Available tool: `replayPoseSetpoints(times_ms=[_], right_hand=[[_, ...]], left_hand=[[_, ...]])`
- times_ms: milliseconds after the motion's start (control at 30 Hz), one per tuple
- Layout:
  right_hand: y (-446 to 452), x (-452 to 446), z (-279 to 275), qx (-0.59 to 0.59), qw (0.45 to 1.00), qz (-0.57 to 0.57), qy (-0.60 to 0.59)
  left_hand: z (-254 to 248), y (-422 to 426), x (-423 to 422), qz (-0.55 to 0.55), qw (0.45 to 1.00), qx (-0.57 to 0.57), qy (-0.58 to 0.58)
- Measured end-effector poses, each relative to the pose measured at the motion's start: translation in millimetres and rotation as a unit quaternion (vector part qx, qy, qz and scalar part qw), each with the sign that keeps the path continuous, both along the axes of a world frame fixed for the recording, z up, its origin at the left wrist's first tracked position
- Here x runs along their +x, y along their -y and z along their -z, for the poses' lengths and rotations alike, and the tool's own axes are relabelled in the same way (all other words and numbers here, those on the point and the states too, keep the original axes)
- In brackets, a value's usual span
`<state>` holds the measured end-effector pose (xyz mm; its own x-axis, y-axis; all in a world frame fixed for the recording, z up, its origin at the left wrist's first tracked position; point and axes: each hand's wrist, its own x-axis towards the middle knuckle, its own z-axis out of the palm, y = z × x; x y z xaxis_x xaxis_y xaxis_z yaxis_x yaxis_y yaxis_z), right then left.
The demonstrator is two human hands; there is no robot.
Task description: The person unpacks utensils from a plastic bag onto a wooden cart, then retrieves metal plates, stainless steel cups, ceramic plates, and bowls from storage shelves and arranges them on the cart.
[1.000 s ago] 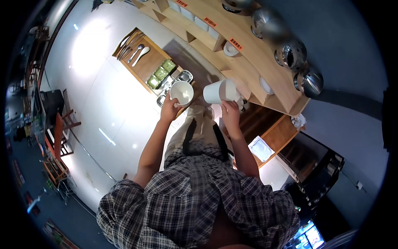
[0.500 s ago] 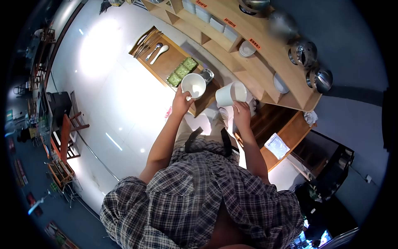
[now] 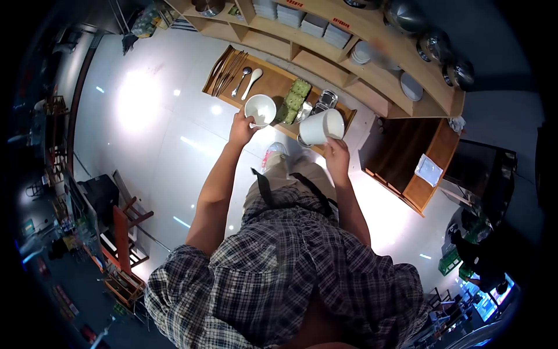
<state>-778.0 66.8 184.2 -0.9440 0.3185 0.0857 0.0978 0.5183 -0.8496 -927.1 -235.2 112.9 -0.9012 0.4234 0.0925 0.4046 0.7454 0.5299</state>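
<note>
My left hand (image 3: 241,129) is closed on the rim of a round white cup (image 3: 256,119), its open mouth facing up toward me. To the right, my right hand (image 3: 336,154) grips a larger-looking white cup (image 3: 314,129) by its rim, tilted so its side wall shows. Both cups are over the near edge of a low wooden table (image 3: 271,84). Between and behind them lies a green segmented tray (image 3: 294,100). Shiny metal containers (image 3: 326,100) stand behind the right cup, which partly hides them. I cannot see anything inside either cup.
A white spoon (image 3: 251,83), a metal spoon (image 3: 242,81) and several chopsticks (image 3: 224,74) lie on the table's left part. Behind runs a wooden shelf (image 3: 325,68) with stacked white dishes (image 3: 314,26) and metal bowls (image 3: 405,16). A wooden cabinet (image 3: 401,154) stands at right.
My view has turned, and the table now sits farther right relative to my hands. The cups are slightly wider apart, and more metal containers show. Both hands keep hold of their cups.
</note>
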Motion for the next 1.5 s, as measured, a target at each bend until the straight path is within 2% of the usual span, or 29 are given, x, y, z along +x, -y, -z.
replayPoseSetpoints(times_ms=[100, 233, 333, 367, 467, 500, 533, 600, 700, 733, 800, 867, 933, 967, 1000, 1067, 1100, 1133, 1200, 1233, 1267, 1333, 1367, 1433, 1467, 1500], right_hand=[[8.6, 5.5, -2.1, 0.031, 0.999, -0.015, 0.011], [22.1, 2.5, 0.9, 0.045, 0.998, -0.014, -0.034], [32.1, -4.9, 0.8, 0.060, 0.998, -0.023, -0.030], [37.3, -9.5, 2.0, 0.066, 0.997, -0.027, -0.026], [58.3, -24.1, 5.6, 0.071, 0.997, 0.002, -0.021], [65.6, -29.5, 5.0, 0.098, 0.995, -0.002, 0.000], [73.9, -32.1, 3.8, 0.124, 0.992, -0.010, 0.022], [92.1, -41.8, 1.2, 0.104, 0.994, 0.023, 0.024], [121.3, -59.6, 4.8, 0.132, 0.991, 0.031, 0.001], [131.9, -67.1, 10.4, 0.174, 0.984, 0.025, 0.008], [148.0, -82.9, 17.1, 0.215, 0.976, 0.020, 0.018], [161.4, -104.6, 18.2, 0.270, 0.963, -0.014, 0.001], [172.8, -120.6, 38.4, 0.290, 0.957, -0.011, -0.024], [176.9, -128.6, 42.3, 0.301, 0.951, -0.010, -0.063], [180.9, -134.7, 45.9, 0.312, 0.945, -0.009, -0.100], [187.4, -145.8, 51.4, 0.324, 0.940, -0.020, -0.101], [189.9, -147.9, 56.1, 0.338, 0.935, -0.032, -0.100], [192.0, -149.3, 60.0, 0.337, 0.936, -0.032, -0.099], [194.5, -152.4, 70.6, 0.367, 0.924, -0.073, -0.078], [195.6, -152.7, 77.5, 0.368, 0.924, -0.073, -0.078], [196.3, -152.3, 84.2, 0.377, 0.919, -0.085, -0.072], [195.5, -153.9, 95.7, 0.387, 0.915, -0.097, -0.065], [194.2, -154.4, 101.8, 0.394, 0.911, -0.122, -0.023], [194.2, -156.1, 108.2, 0.400, 0.904, -0.147, 0.020], [194.2, -156.6, 110.8, 0.360, 0.918, -0.159, 0.041], [194.6, -157.0, 110.9, 0.320, 0.930, -0.169, 0.061]], left_hand=[[3.0, 5.0, 1.6, 0.007, 0.999, -0.029, 0.038], [26.8, 6.5, -0.7, 0.014, 0.997, -0.060, 0.051], [34.0, 0.6, -18.4, 0.035, 0.997, -0.045, 0.059], [37.0, -1.9, -24.7, 0.003, 0.989, -0.055, 0.140], [61.8, -2.7, -51.2, 0.029, 0.990, -0.052, 0.127], [62.2, -1.8, -60.8, 0.064, 0.992, -0.063, 0.086], [62.2, 1.2, -67.5, 0.076, 0.991, -0.063, 0.093], [62.6, 5.1, -86.3, 0.094, 0.975, -0.066, 0.192], [65.1, 12.9, -101.5, 0.118, 0.970, -0.070, 0.202], [66.0, 18.9, -104.8, 0.121, 0.968, -0.073, 0.205], [67.0, 26.6, -110.1, 0.171, 0.970, -0.028, 0.169], [70.7, 31.7, -111.0, 0.093, 0.961, 0.047, 0.255], [59.4, 39.6, -113.5, 0.126, 0.985, -0.051, 0.108], [53.3, 40.5, -111.8, 0.087, 0.989, -0.002, 0.119], [57.7, 42.9, -108.9, 0.086, 0.989, -0.003, 0.119], [65.7, 46.1, -103.3, -0.034, 0.986, 0.117, 0.117], [68.7, 46.0, -96.9, -0.087, 0.961, 0.204, 0.165], [78.1, 48.4, -95.5, -0.087, 0.961, 0.204, 0.167], [82.2, 45.9, -97.4, -0.106, 0.865, 0.365, 0.326], [80.1, 43.1, -94.3, -0.105, 0.827, 0.398, 0.382], [78.2, 40.9, -94.7, -0.106, 0.827, 0.399, 0.383], [79.8, 40.7, -98.8, -0.078, 0.874, 0.245, 0.411], [80.3, 43.6, -99.3, -0.080, 0.874, 0.244, 0.413], [86.1, 46.3, -101.3, -0.057, 0.936, 0.173, 0.300], [89.0, 45.3, -103.9, -0.043, 0.960, 0.137, 0.242], [124.2, 52.3, -106.2, -0.033, 0.956, 0.150, 0.249]])
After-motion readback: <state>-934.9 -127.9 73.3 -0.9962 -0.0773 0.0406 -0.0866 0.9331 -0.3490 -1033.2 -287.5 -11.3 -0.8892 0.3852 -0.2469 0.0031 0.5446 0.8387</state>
